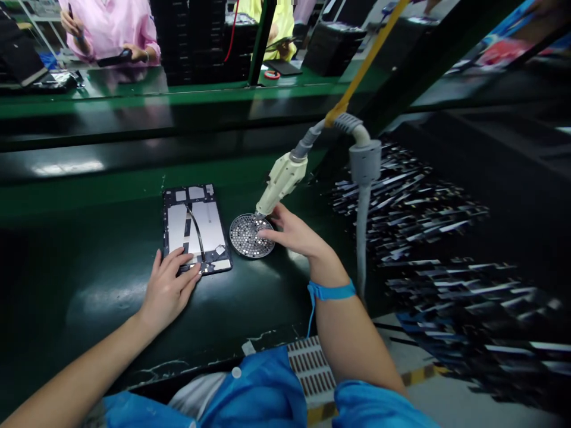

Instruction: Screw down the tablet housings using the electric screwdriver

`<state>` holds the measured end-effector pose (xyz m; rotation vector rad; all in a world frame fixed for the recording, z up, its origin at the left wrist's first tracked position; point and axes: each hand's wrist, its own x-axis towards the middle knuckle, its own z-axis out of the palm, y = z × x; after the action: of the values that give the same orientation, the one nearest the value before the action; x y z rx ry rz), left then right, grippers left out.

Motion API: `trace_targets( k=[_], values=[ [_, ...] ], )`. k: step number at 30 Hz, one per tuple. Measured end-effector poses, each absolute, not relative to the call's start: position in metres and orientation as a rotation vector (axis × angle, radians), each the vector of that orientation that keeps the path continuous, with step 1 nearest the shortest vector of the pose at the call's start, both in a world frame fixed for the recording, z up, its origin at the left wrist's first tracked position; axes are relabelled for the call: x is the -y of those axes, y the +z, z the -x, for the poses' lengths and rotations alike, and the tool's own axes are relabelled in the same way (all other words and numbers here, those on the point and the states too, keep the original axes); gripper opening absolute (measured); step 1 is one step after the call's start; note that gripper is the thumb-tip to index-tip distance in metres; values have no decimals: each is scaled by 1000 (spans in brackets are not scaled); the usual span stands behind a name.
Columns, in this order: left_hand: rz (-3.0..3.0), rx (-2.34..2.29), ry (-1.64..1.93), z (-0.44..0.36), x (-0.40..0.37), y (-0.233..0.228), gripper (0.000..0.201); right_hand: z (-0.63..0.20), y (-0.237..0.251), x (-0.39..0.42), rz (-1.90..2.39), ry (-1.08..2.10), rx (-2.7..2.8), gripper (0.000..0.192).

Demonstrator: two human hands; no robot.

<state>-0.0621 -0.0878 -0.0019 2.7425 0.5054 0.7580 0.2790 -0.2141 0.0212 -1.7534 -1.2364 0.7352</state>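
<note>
Two hands are at work on the dark surface (89, 297). The opened tablet (196, 229), its long axis running near to far, is pinned flat under the spread left hand (169, 288). The electric screwdriver (281, 181), tilted with its tip down-left, is gripped by the right hand (294, 232) over the round screw tray (250, 235) just right of the tablet; the tip is best kept seated squarely while a screw is picked.

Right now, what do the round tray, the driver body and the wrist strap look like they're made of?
Round tray: looks like metal, dull silver, a perforated grid with shiny specks; the right hand rests on its rim. Driver body: probably moulded plastic, matte cream, with seams and a ribbed grey cable boot. Wrist strap: seems woven elastic fabric, soft blue, hugging the wrist with a thin cord hanging.
</note>
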Motion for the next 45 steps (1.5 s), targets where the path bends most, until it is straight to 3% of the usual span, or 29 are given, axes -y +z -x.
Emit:
trace_targets(
  k=[3,9,17,21,29,35,40,45],
  values=[
    [-2770,-488,694,62,86,0,18,-270,28,212,1813,660,1288,91],
    [-2749,-441,763,57,77,-2,18,-230,16,218,2075,487,1410,132],
    [-2736,-444,770,63,87,-7,19,-236,15,240,2013,552,1580,131],
    [-2706,-449,761,65,89,-6,18,-240,37,221,1877,456,1384,113],
    [-2633,-412,799,58,79,-6,14,-224,65,145,1456,170,706,34],
    [-2609,-411,788,54,77,-4,14,-210,74,151,1339,156,751,40],
    [-2599,-404,807,54,75,-5,12,-203,63,146,1333,154,788,26],
    [-2607,-387,800,55,75,-3,12,-204,47,142,1279,112,760,28]
  ],
)
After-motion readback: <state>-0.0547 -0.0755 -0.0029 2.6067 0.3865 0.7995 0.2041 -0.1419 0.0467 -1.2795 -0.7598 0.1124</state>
